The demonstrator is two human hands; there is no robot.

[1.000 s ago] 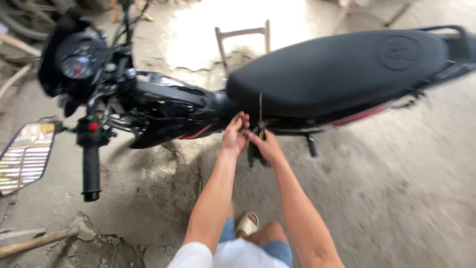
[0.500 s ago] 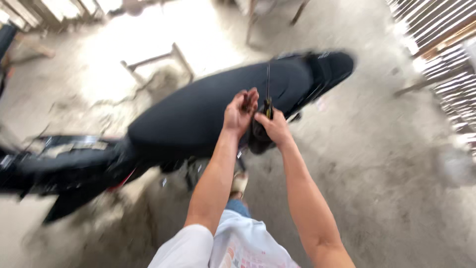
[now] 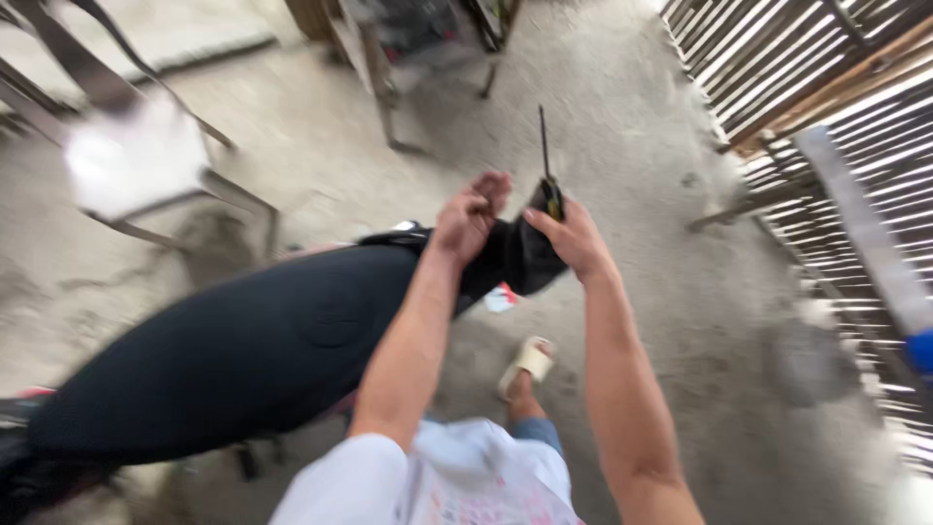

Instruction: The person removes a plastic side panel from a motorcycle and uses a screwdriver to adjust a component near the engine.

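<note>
Both hands meet above the rear end of the long black padded motorcycle seat [image 3: 253, 350]. The right hand [image 3: 573, 238] has its fingers clamped round a slim black-and-yellow tool with a thin upright rod [image 3: 549, 190], seemingly kept clear of the seat. The left hand [image 3: 471, 219] curls half-closed beside it, apparently steadying dark cloth [image 3: 525, 258].

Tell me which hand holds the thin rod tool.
The right hand: its fingers grip the tool by the handle. The left hand is curled beside it, off the tool.
</note>
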